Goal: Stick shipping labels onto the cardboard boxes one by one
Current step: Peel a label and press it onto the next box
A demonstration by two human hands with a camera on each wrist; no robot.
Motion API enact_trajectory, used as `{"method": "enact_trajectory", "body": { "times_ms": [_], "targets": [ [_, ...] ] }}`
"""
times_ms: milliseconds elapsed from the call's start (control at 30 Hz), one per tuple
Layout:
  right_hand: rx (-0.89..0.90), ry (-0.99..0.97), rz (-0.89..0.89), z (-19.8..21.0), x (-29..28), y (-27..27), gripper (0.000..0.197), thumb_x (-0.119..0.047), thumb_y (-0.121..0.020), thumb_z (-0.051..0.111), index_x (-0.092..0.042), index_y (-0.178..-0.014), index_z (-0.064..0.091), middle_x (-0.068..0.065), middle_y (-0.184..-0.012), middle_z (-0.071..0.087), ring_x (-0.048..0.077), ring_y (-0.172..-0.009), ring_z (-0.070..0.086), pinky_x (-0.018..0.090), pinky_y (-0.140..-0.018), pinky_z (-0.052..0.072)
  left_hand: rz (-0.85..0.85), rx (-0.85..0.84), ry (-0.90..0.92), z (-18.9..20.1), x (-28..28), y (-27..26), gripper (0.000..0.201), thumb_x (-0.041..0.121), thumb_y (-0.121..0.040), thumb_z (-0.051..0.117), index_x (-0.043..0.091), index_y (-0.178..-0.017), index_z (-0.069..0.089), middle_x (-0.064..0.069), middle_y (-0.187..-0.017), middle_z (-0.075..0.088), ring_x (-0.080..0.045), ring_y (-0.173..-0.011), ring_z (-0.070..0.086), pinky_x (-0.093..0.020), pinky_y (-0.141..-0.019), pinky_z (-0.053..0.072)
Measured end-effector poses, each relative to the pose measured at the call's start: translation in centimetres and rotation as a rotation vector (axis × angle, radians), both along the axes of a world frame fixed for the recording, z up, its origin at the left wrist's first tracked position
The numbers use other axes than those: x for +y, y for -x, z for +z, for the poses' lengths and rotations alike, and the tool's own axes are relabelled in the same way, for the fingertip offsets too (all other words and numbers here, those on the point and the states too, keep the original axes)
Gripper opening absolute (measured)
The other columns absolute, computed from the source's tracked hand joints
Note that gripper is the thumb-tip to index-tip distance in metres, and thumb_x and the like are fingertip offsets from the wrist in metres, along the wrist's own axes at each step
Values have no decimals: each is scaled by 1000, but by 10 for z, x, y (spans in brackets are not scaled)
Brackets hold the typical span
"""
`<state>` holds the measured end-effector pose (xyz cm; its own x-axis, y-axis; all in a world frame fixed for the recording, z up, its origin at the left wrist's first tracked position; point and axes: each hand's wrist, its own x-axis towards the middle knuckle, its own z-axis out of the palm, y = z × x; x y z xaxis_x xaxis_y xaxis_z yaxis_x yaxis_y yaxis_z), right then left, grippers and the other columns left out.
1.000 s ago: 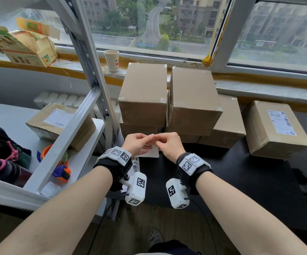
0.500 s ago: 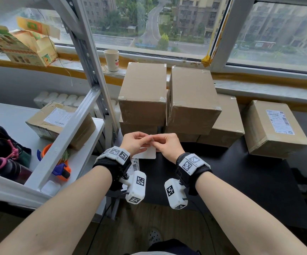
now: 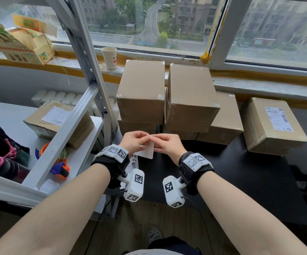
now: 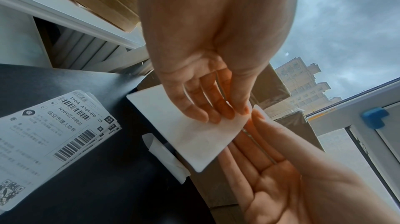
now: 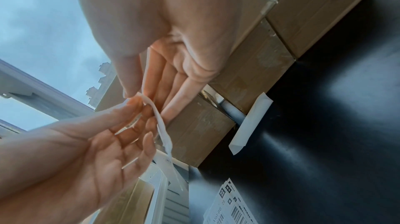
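A: Where is the shipping label (image 3: 146,152)?

B: Held in the air over the black table's (image 3: 241,177) left edge, in front of the stacked cardboard boxes (image 3: 167,100).

A: State of the hands?

B: The left hand (image 3: 133,142) pinches the label's top corner; the right hand (image 3: 167,146) pinches the same corner, where a thin layer curls away.

A: Other labels?

B: A printed stack (image 4: 49,140) lies at the table's left edge.

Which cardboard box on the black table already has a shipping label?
The far-right box, standing apart from the stacked group; a white label is on its top, theirs are bare.
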<state>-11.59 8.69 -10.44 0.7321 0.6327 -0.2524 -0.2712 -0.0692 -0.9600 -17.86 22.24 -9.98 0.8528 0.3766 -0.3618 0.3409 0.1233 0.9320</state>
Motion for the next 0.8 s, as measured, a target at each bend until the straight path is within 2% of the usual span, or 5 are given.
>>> {"method": "enact_trajectory", "body": {
  "times_ms": [200,433,633,700,800],
  "targets": [
    [47,1,-43,-2,-2,-4,23,-14,-88,63,1,-104,70,18,-102,70,21,-89,69,24,-74,57,-54,-6,-14,2,0,1,6,16,-85,67,12,-81,66,-7,-85,63,-14,-82,60,-27,-79,51],
    [87,30,-104,-3,1,-8,12,-9,-94,54,-2,-93,64,12,-85,67,19,-75,68,22,-66,58,28,26,-83,1,-1,-1,9,7,-81,71,7,-73,66,-9,-75,64,-15,-73,61,-22,-72,51],
    [136,35,-70,-1,4,-7,27,-16,-94,56,7,-107,63,20,-98,67,24,-84,68,24,-73,58,139,34,-70,-2,-6,-6,27,-3,-75,72,7,-55,56,-8,-60,59,-17,-64,61,-20,-64,55],
    [164,13,-63,0,2,-6,33,-20,-91,61,8,-109,64,21,-102,69,28,-92,68,27,-79,58,128,28,-69,-4,-6,-7,28,-3,-75,72,7,-55,54,-10,-63,59,-19,-66,61,-19,-64,55],
    [68,28,-66,-3,-3,-6,30,-13,-86,67,8,-107,65,24,-106,68,27,-95,68,28,-82,58,100,29,-67,-5,-5,-7,18,2,-72,78,8,-66,61,-13,-74,65,-18,-71,63,-19,-62,54]
  ]
}}
